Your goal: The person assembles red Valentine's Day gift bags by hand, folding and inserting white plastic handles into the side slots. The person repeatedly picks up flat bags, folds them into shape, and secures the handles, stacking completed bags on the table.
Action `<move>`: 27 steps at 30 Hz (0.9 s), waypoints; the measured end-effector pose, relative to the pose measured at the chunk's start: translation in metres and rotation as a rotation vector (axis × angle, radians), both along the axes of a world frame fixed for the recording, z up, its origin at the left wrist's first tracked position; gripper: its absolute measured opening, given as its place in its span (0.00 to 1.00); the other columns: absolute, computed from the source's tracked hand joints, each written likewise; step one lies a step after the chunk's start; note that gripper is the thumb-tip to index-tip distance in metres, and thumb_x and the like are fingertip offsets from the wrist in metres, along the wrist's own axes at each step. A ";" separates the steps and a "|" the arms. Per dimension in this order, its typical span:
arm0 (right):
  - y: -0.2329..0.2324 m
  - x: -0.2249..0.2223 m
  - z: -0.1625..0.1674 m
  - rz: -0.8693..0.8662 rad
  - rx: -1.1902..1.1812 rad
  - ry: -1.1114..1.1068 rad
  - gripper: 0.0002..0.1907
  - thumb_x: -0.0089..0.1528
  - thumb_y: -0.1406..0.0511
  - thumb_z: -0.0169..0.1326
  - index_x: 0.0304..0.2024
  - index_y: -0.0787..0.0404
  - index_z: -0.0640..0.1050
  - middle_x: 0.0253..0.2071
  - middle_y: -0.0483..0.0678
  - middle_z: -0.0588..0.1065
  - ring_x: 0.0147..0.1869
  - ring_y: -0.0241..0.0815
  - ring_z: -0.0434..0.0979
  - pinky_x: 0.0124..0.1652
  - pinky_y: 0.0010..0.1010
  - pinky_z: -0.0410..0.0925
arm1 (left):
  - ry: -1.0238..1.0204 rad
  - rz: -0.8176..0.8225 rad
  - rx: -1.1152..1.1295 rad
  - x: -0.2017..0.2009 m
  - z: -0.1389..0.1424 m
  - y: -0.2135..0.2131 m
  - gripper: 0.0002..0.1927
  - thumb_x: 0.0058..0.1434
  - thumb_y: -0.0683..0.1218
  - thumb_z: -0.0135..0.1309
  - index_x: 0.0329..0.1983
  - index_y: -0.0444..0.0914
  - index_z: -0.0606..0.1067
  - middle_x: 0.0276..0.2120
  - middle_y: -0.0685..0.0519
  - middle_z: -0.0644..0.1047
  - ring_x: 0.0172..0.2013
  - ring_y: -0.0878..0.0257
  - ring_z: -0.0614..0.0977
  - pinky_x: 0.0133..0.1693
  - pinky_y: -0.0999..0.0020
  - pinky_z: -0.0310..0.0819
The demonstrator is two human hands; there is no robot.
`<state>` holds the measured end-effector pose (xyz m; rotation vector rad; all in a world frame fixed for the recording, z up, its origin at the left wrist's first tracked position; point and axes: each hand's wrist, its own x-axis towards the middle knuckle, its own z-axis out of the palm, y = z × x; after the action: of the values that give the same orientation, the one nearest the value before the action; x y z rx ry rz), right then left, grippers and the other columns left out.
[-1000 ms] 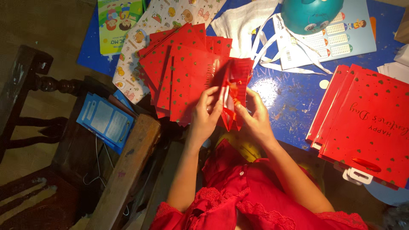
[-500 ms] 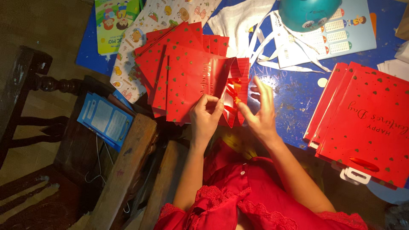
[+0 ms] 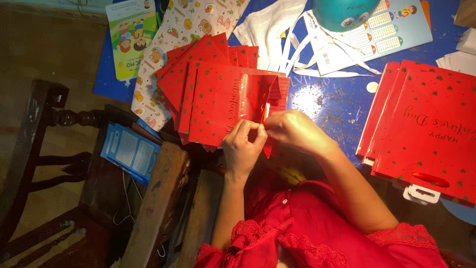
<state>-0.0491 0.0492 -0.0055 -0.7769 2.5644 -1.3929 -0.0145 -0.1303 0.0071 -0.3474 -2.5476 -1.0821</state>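
Note:
A glossy red paper gift bag (image 3: pixel 223 106) with small heart dots lies flat on top of a fanned stack of like bags (image 3: pixel 198 59) on the blue table (image 3: pixel 337 99). My left hand (image 3: pixel 243 146) and my right hand (image 3: pixel 295 130) meet at the bag's near right edge. Both pinch the folded side panel there, fingertips touching. Red sleeves cover my upper arms below.
A second pile of red bags (image 3: pixel 426 124) lies at the right with a white plastic clip (image 3: pixel 421 193) under it. White ribbon handles (image 3: pixel 297 44), a teal round object (image 3: pixel 344 12), printed sheets and a dark wooden chair (image 3: pixel 59 149) at left surround the work.
The bag, earlier held up and partly spread between my hands, now lies flatter on the stack. My right hand has closed in to meet the left at its edge.

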 end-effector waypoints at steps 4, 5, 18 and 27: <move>-0.009 0.000 0.005 -0.017 0.108 0.062 0.08 0.55 0.66 0.59 0.32 0.65 0.78 0.31 0.60 0.77 0.38 0.61 0.78 0.36 0.47 0.71 | 0.066 0.018 -0.109 0.004 0.006 0.002 0.09 0.59 0.40 0.62 0.30 0.38 0.72 0.29 0.51 0.77 0.30 0.51 0.81 0.33 0.59 0.75; -0.010 0.001 0.006 -0.022 0.107 0.063 0.08 0.55 0.65 0.59 0.32 0.65 0.78 0.31 0.60 0.77 0.38 0.62 0.78 0.36 0.48 0.70 | 0.078 0.023 -0.106 0.005 0.007 0.002 0.08 0.59 0.40 0.62 0.30 0.38 0.72 0.29 0.51 0.77 0.30 0.52 0.81 0.33 0.59 0.75; 0.015 -0.005 -0.037 0.059 -0.561 -0.824 0.16 0.69 0.59 0.53 0.39 0.68 0.77 0.29 0.38 0.76 0.30 0.34 0.68 0.31 0.31 0.63 | 0.090 0.033 -0.014 0.007 0.014 -0.003 0.06 0.62 0.39 0.61 0.36 0.37 0.74 0.33 0.51 0.79 0.34 0.53 0.83 0.36 0.61 0.77; -0.032 -0.003 -0.042 -0.228 0.230 -0.143 0.08 0.55 0.65 0.59 0.29 0.66 0.78 0.29 0.62 0.76 0.35 0.62 0.78 0.35 0.47 0.70 | 0.158 -0.028 -0.071 0.018 0.018 0.004 0.09 0.61 0.39 0.62 0.34 0.37 0.72 0.33 0.50 0.78 0.35 0.52 0.83 0.37 0.60 0.78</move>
<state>-0.0525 0.0169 -0.0472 -0.3461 2.6995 -1.1296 0.0038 -0.1267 0.0251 -0.4688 -2.4513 -0.9358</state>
